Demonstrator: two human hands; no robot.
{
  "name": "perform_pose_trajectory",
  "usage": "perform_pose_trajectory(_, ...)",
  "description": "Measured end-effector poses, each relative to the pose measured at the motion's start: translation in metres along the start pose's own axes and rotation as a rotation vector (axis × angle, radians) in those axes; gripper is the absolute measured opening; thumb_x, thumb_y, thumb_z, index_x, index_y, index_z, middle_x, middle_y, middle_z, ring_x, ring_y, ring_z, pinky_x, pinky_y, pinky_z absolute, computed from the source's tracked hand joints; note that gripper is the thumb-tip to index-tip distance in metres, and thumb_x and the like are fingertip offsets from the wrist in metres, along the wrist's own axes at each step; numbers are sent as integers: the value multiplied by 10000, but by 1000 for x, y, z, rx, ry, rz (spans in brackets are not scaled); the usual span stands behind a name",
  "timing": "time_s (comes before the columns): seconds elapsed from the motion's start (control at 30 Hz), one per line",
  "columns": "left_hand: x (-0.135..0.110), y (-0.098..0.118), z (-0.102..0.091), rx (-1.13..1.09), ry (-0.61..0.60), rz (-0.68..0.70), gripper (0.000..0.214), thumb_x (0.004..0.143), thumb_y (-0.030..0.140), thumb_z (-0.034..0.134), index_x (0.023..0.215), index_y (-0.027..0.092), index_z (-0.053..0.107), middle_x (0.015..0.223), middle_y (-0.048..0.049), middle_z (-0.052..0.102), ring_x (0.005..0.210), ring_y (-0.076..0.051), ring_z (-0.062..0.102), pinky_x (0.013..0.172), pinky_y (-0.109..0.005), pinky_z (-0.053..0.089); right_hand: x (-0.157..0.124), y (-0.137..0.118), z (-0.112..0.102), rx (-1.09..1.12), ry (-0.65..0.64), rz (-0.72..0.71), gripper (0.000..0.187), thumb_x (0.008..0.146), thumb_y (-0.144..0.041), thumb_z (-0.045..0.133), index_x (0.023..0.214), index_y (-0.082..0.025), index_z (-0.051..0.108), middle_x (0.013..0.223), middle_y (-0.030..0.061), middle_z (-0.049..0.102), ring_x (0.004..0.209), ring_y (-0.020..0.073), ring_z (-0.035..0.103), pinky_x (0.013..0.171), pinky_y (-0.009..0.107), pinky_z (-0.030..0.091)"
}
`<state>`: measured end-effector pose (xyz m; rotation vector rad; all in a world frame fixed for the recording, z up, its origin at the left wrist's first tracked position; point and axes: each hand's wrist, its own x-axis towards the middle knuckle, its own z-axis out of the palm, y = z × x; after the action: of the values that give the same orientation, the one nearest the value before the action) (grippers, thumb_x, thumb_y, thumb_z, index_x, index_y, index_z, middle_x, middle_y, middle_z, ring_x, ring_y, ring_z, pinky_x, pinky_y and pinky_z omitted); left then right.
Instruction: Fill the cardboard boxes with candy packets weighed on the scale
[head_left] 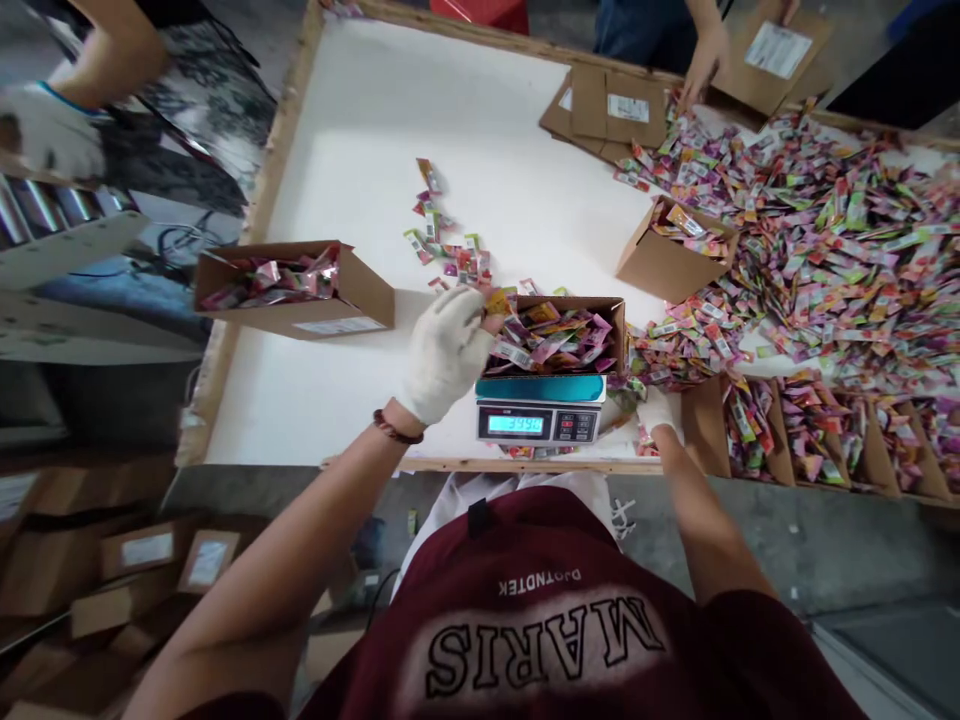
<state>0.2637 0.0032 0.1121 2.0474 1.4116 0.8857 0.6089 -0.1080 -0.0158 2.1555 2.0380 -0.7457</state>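
A small cardboard box [619, 330] full of colourful packets sits on a digital scale [538, 420] with a lit display, at the table's near edge. My left hand [446, 350], in a white glove, is at the box's left rim, its fingers pinched on an orange packet [499, 300]. My right hand [657, 410], also gloved, rests low on the table just right of the scale, beside loose packets. Its fingers are too small and hidden to read.
A big heap of packets [825, 240] covers the table's right side. An open box of packets [300, 290] stands left, another [671, 255] behind the scale, and a row of filled boxes [810, 440] along the near right edge. Other people's hands [705, 65] work on flat cartons [611, 110] at the far side.
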Motion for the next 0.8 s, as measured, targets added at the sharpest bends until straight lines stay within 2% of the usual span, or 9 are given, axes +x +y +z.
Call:
perform_pose_trajectory(0.13,23,19,43,105,-400,275,381,964,279,515,1299,174,663,1312,-138,662,1221,-289,592,1122,-480,457,-2,15,-17,146,16,147,312,1018,-409,643,1242,-193,669,1224,75,672,1023,193,675,894,375,596)
perform_pose_trajectory(0.2,41,22,72,234,-656,274,467,950,278,523,1402,190,601,1377,-160,614,1259,-326,561,1118,-512,444,-2,27,-28,214,31,210,295,1014,-372,615,1194,-142,661,1052,55,695,907,171,666,822,333,591)
perform_pose_trajectory(0.27,58,21,101,361,-840,205,536,923,245,535,1455,176,555,1432,-204,555,1295,-375,525,1096,-549,440,-5,38,-45,280,55,247,259,978,-300,554,1136,-117,647,889,35,683,812,158,637,753,285,570)
perform_pose_trajectory(0.37,71,16,130,429,-928,166,545,896,195,541,1438,148,566,1422,-240,538,1322,-410,494,1101,-588,408,-14,42,-81,409,99,241,235,878,-266,508,1051,-157,622,780,19,652,696,157,609,634,255,534)
perform_pose_trajectory(0.43,74,16,135,429,-923,179,529,898,193,537,1424,155,577,1400,-233,555,1316,-398,505,1103,-575,409,-18,28,-109,618,117,127,181,837,-310,542,971,-206,604,726,5,634,616,157,584,562,258,502)
perform_pose_trajectory(0.53,72,22,122,427,-921,213,495,896,195,531,1384,177,616,1386,-213,590,1276,-374,561,1079,-534,450,-11,-15,-144,908,136,-263,162,823,-367,633,917,-235,617,800,18,673,686,168,615,636,284,526)
perform_pose_trajectory(0.63,60,26,85,409,-922,263,413,891,189,529,1268,195,695,1350,-171,653,1265,-334,607,1084,-468,479,20,-69,-156,870,79,-564,177,840,-316,647,977,-206,658,989,34,703,879,179,652,812,304,545)
perform_pose_trajectory(0.7,42,19,49,341,-885,293,364,912,190,492,1183,196,735,1284,-153,704,1268,-303,626,1100,-427,488,47,-100,-151,627,-27,-573,173,840,-213,611,999,-174,667,973,27,708,892,176,652,859,304,541)
perform_pose_trajectory(0.8,5,1,-8,153,-773,316,374,965,270,440,1163,231,754,1221,-116,749,1247,-267,659,1137,-407,492,72,-131,-138,140,-83,-414,296,787,-73,613,1071,-123,680,1051,89,729,964,218,664,956,360,528)
